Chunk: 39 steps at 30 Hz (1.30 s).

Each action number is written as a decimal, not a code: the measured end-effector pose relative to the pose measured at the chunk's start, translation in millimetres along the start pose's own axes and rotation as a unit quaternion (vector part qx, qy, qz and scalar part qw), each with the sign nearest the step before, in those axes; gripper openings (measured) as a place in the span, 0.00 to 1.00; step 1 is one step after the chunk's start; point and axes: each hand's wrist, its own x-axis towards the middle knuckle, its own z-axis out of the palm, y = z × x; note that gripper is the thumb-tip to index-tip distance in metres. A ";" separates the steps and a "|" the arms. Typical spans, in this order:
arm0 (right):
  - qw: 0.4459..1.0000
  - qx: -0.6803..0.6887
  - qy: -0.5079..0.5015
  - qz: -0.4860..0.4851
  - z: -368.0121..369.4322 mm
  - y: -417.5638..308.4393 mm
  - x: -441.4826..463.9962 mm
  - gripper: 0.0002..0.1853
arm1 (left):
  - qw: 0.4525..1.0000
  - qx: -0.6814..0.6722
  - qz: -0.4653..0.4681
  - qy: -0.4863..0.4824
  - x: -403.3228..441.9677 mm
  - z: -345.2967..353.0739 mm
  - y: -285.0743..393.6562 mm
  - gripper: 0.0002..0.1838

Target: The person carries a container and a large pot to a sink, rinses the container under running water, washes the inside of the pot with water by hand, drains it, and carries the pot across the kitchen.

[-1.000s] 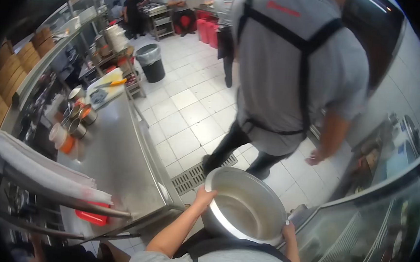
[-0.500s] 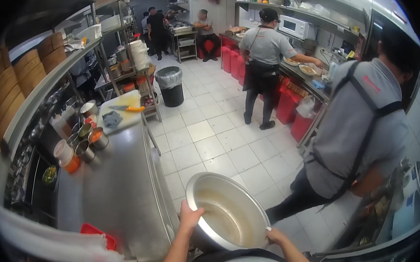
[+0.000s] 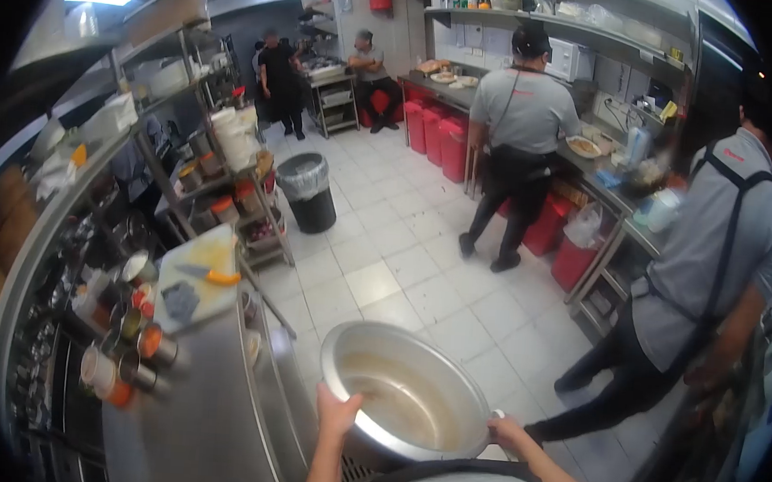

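A large metal pot [image 3: 407, 395] is held in front of my body, its wide mouth facing up. Brownish residue marks its inner bottom, and no food shows inside. My left hand [image 3: 338, 410] grips the left rim, thumb over the edge. At the right side, my right hand [image 3: 505, 430] is closed on the pot's edge or handle; the fingers there are partly hidden. Below the pot is the tiled floor, and the steel counter [image 3: 204, 407] runs along its left.
A cutting board [image 3: 197, 259] with an orange-handled knife [image 3: 209, 274] lies on the left counter, near several sauce containers [image 3: 122, 370]. A lined bin [image 3: 307, 195] stands ahead. One co-worker [image 3: 707, 255] is close on my right; another [image 3: 524, 116] stands at the right counter.
The view has shifted forward and tilted up, with the pot still in both my hands. The near co-worker appears farther right, and the cutting board sits lower and closer.
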 end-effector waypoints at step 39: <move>0.985 -0.104 -0.129 -0.054 269.7 -713.8 656.5 0.11 | 0.992 0.033 -0.050 0.112 788.4 191.6 120.4 0.38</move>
